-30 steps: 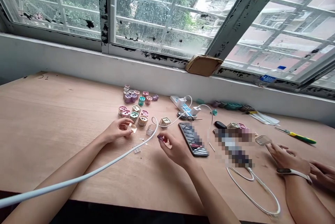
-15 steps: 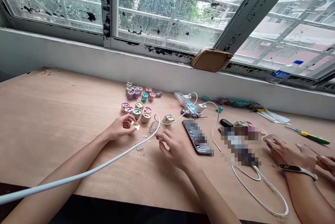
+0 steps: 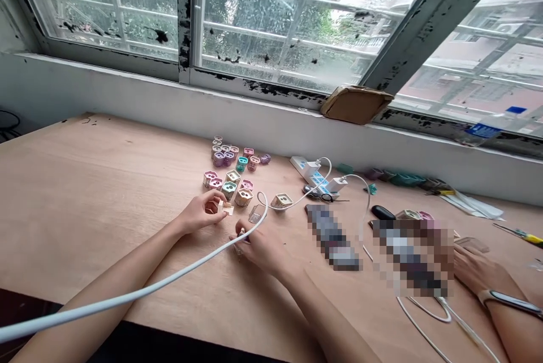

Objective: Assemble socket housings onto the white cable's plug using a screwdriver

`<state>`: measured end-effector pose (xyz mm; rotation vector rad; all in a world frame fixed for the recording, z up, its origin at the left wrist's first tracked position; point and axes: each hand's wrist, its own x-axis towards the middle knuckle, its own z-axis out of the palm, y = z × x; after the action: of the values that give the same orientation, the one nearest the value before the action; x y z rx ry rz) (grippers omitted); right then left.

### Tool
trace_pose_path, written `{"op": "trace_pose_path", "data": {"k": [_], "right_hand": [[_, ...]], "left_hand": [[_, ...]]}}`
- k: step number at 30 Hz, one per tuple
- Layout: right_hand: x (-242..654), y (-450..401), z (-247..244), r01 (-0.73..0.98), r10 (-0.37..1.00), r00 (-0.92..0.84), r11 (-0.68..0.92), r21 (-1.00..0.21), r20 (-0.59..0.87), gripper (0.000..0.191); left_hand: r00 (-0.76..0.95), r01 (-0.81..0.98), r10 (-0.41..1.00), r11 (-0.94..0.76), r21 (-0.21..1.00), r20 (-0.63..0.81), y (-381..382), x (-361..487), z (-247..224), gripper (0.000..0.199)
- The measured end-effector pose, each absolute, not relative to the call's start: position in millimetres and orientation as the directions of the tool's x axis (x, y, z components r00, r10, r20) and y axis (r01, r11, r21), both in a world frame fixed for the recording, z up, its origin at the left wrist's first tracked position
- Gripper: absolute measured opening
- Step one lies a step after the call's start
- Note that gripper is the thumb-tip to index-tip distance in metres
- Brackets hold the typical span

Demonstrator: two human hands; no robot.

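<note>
Left of the clear case (image 3: 256, 214), fingertips of the left hand (image 3: 199, 213) pinch a cream piece (image 3: 227, 209); the right hand (image 3: 265, 247) curls its fingers (whether they grip anything, I cannot tell). Just beyond, small coloured containers (image 3: 244, 199) cluster, contents unclear. Both forearms slant toward the far side.

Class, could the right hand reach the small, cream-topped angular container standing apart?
Probably yes: the right hand is near the container, though the thick white cable bends between them and the fingers seem occupied.
</note>
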<state>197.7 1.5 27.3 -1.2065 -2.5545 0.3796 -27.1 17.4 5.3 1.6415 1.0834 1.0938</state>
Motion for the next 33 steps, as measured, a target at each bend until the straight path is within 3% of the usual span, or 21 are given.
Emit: {"op": "trace_pose_path", "data": {"k": [3,6,11,15,20,25,33], "right_hand": [[217.2,4.8,41.9,0.685,0.793,-0.580,0.598,-0.417,0.186,0.013],[226.3,2.5,50.7,0.687,0.784,-0.612,0.592,-0.421,0.105,0.016],[211.3,-7.6,40.8,0.764,0.791,-0.612,0.591,-0.257,-0.001,0.032],[202.4,-9.5,30.2,0.785,0.801,-0.598,0.591,-0.184,0.020,0.025],[207.1,-4.5,26.4,0.783,0.812,-0.579,0.577,-0.233,0.067,0.011],[208.3,1.1,23.0,0.744,0.813,-0.579,0.559,-0.366,0.064,0.019],[215.1,8.5,15.8,0.756,0.852,-0.493,0.521,-0.397,0.179,0.019]], "left_hand": [[0.226,0.175,0.953,-0.242,0.954,0.200,17.5,-26.4,5.3,0.028],[0.230,0.187,0.956,-0.228,0.956,0.183,17.3,-25.9,5.4,0.029],[0.229,0.206,0.959,-0.217,0.954,0.168,16.4,-25.6,7.1,0.027],[0.239,0.207,0.955,-0.224,0.952,0.173,16.1,-25.4,7.6,0.029],[0.237,0.225,0.950,-0.257,0.940,0.204,16.6,-24.9,4.0,0.030],[0.238,0.237,0.948,-0.269,0.934,0.212,16.1,-25.0,3.4,0.032],[0.219,0.224,0.952,-0.261,0.939,0.213,14.0,-23.3,9.2,0.028]]}}
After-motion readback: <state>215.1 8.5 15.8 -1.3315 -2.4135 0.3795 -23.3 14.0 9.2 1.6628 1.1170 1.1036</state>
